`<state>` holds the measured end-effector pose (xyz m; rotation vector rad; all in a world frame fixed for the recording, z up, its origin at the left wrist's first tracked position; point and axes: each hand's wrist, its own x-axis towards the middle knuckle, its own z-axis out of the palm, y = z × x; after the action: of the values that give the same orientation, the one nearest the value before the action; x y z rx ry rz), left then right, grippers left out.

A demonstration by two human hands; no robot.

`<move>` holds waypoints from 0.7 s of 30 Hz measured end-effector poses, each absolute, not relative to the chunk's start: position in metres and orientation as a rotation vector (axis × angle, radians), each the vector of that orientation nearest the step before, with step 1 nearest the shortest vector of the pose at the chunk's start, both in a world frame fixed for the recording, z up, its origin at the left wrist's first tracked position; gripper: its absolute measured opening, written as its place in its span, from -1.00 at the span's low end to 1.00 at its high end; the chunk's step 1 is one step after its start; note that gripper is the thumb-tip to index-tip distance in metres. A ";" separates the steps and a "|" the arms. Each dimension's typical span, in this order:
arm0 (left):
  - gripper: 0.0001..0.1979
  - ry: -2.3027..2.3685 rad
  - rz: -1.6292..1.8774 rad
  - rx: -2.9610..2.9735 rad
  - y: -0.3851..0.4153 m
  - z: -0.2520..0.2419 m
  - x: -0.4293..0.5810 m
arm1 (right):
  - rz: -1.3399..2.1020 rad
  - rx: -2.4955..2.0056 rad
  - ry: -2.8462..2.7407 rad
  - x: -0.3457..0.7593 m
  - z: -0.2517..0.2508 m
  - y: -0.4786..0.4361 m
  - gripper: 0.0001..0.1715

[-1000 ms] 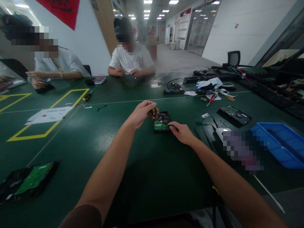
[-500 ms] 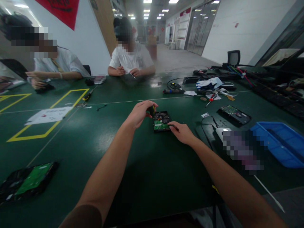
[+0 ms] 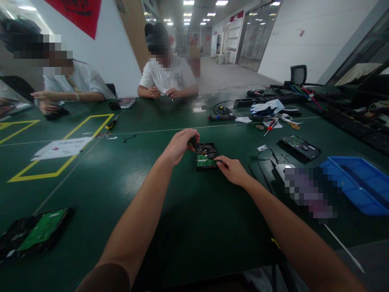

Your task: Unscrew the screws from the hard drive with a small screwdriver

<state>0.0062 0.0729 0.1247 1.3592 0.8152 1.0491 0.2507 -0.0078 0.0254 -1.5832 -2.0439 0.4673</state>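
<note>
Hands (image 3: 181, 145) (image 3: 233, 170) on hard drive (image 3: 206, 155); board writing unreadable

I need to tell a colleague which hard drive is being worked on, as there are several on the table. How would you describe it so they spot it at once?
On the green table, look to the middle, where the person's left hand and right hand meet. The hard drive lies between them, green circuit board up. Unlike the drive at the near left edge and the drive by the blue tray, it alone has hands on it.

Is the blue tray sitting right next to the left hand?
No, the blue tray lies far off on the right side of the table, away from the left hand.
</note>
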 end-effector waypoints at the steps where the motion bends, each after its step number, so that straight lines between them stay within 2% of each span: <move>1: -0.77 0.823 1.050 1.395 0.073 0.125 0.006 | 0.464 -1.580 -2.044 0.251 0.025 -0.008 -0.60; 21: -0.80 0.728 0.925 1.330 0.066 0.128 0.006 | 0.439 -1.549 -2.043 0.250 0.024 -0.008 -0.62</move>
<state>0.0063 0.0664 0.1278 1.3296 0.7275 0.9254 0.2505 -0.0076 0.0236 -1.5491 -2.0426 0.4394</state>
